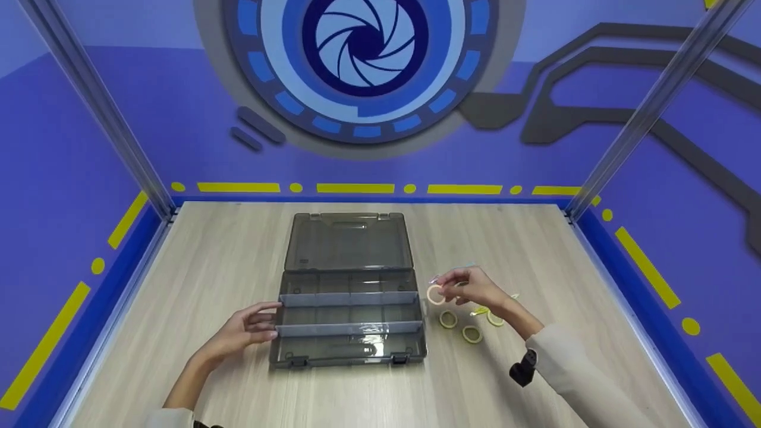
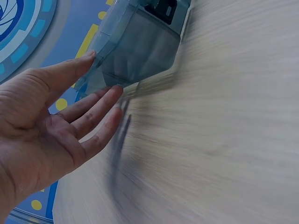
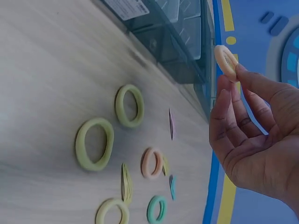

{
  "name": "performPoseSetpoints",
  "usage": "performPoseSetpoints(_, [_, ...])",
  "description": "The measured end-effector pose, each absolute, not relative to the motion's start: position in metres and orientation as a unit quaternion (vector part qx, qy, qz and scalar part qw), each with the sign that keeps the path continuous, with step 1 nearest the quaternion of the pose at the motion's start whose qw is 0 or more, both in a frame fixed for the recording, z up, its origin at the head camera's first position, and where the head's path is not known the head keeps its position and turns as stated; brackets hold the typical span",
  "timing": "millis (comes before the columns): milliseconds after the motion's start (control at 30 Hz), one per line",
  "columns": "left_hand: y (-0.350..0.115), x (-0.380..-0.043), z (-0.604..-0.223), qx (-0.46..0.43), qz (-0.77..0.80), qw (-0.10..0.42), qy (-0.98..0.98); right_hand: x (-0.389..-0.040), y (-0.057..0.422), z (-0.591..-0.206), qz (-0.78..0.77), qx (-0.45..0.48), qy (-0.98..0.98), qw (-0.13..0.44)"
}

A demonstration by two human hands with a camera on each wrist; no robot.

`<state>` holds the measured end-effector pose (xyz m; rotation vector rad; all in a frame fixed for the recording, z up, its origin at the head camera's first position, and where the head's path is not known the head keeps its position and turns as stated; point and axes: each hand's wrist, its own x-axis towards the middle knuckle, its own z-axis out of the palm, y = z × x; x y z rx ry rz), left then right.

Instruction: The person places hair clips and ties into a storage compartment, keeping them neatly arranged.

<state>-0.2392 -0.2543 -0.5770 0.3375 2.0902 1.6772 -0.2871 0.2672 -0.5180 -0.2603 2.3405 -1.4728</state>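
Note:
A smoky see-through compartment box lies on the table, its lid folded back. My left hand is at the box's left side. In the left wrist view its fairly straight fingers touch the side wall, thumb at the upper edge. Right of the box, my right hand pinches a pale peach hair tie between thumb and fingertips, raised above the table. Below that hand lie yellow-green hair ties, another peach hair tie and a teal hair tie.
Among the loose hair ties lie a flat yellow piece, a thin purple piece and a small blue piece. Two pale dividers cross the box. Blue walls and metal posts border the wooden table.

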Motion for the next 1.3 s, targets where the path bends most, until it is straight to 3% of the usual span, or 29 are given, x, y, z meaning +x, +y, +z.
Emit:
performPoseSetpoints(967, [-0.258, -0.241, -0.576, 0.112, 0.604, 0.241, 0.752, -0.295, 0.166, -0.536, -0.571, -0.142, 0.782, 0.206])
performPoseSetpoints(1300, [-0.258, -0.240, -0.579, 0.103, 0.617, 0.248, 0.740, -0.294, 0.132, -0.556, -0.634, -0.128, 0.748, 0.145])
